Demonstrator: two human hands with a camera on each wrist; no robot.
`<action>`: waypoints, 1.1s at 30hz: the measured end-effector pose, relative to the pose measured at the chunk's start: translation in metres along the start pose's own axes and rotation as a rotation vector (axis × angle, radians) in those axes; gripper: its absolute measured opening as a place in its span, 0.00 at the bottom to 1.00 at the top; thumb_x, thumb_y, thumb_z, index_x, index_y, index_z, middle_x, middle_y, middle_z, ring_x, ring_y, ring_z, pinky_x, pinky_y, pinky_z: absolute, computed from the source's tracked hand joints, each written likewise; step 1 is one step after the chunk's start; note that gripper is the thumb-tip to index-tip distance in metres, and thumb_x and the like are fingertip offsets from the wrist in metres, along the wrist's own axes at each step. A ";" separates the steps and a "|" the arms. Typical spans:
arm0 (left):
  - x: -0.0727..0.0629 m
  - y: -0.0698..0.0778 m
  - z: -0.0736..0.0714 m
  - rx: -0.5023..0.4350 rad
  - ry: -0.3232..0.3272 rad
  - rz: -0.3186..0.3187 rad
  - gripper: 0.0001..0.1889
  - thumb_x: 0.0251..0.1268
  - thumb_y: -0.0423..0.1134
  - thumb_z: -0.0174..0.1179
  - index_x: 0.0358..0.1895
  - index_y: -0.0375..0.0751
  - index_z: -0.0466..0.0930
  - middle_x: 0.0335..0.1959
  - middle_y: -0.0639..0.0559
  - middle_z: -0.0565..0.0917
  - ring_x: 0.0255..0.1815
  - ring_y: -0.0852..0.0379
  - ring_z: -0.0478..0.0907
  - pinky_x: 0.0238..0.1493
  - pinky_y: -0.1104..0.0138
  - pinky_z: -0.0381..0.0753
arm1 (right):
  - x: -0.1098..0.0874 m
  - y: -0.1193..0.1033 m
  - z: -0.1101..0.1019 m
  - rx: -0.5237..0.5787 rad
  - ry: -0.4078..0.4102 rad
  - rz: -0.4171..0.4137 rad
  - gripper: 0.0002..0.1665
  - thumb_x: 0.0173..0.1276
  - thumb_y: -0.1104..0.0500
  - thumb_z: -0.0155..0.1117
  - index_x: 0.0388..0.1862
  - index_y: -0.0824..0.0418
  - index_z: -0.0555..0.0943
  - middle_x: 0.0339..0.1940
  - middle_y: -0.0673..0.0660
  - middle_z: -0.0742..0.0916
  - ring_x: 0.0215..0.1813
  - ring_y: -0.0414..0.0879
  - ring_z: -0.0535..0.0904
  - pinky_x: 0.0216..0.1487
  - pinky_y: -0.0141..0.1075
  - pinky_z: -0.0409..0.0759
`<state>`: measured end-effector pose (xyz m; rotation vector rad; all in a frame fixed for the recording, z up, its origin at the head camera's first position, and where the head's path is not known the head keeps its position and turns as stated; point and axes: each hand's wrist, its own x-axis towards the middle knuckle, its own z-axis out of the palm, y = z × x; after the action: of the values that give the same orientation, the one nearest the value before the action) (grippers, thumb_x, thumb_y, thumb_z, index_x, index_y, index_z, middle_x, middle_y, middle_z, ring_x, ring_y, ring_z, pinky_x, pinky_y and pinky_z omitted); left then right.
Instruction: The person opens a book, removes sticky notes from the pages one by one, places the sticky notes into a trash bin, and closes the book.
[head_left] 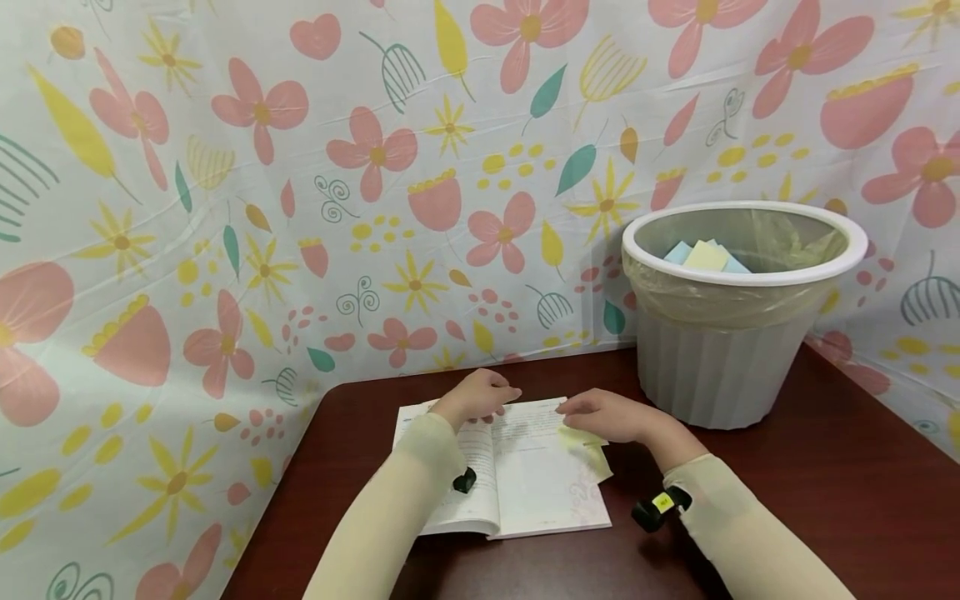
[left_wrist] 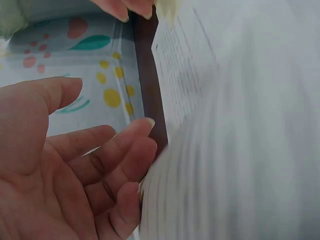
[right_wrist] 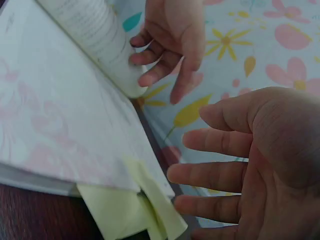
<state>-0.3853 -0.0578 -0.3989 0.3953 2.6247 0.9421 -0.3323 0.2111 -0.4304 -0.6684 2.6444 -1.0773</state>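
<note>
An open book (head_left: 540,492) lies on the table, its right page mostly pale with print at the top and a faint pink pattern lower down. Over the upper left page is my left hand (head_left: 476,397), palm turned toward the book. In the left wrist view its loosely bent fingers (left_wrist: 135,155) come up against the lifted, curving pages (left_wrist: 210,180). My right hand (head_left: 611,415) hovers at the book's upper right edge, fingers fairly straight and apart in the right wrist view. Yellow sticky notes (right_wrist: 115,207) stick out of the right side beneath it.
A grey waste bin (head_left: 712,358) with a white rim and a clear liner stands at the table's right rear. Blue and yellow paper pieces (head_left: 705,257) show inside it. Behind the dark red table (head_left: 825,467) hangs a floral curtain (head_left: 465,275).
</note>
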 end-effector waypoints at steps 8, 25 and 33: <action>0.011 0.012 0.024 0.045 0.057 0.070 0.30 0.74 0.59 0.58 0.69 0.43 0.77 0.66 0.47 0.82 0.64 0.50 0.81 0.66 0.52 0.79 | 0.003 0.016 0.005 -0.010 0.034 0.013 0.27 0.78 0.52 0.59 0.67 0.68 0.79 0.64 0.65 0.85 0.67 0.61 0.79 0.65 0.57 0.78; 0.025 0.020 0.060 0.294 -0.121 0.241 0.29 0.73 0.47 0.62 0.75 0.53 0.71 0.74 0.57 0.75 0.76 0.55 0.70 0.75 0.57 0.70 | 0.005 0.031 0.008 -0.099 0.164 0.119 0.21 0.76 0.52 0.61 0.56 0.66 0.86 0.56 0.64 0.89 0.58 0.58 0.84 0.57 0.53 0.84; 0.017 0.027 0.064 0.421 -0.153 0.168 0.31 0.67 0.48 0.63 0.74 0.62 0.72 0.74 0.64 0.74 0.78 0.61 0.66 0.77 0.57 0.68 | 0.003 0.032 0.006 -0.101 0.222 0.171 0.16 0.72 0.55 0.63 0.48 0.65 0.89 0.47 0.61 0.90 0.43 0.47 0.84 0.43 0.41 0.83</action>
<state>-0.3714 0.0044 -0.4318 0.7660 2.6656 0.3738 -0.3433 0.2264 -0.4570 -0.3489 2.8973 -1.0280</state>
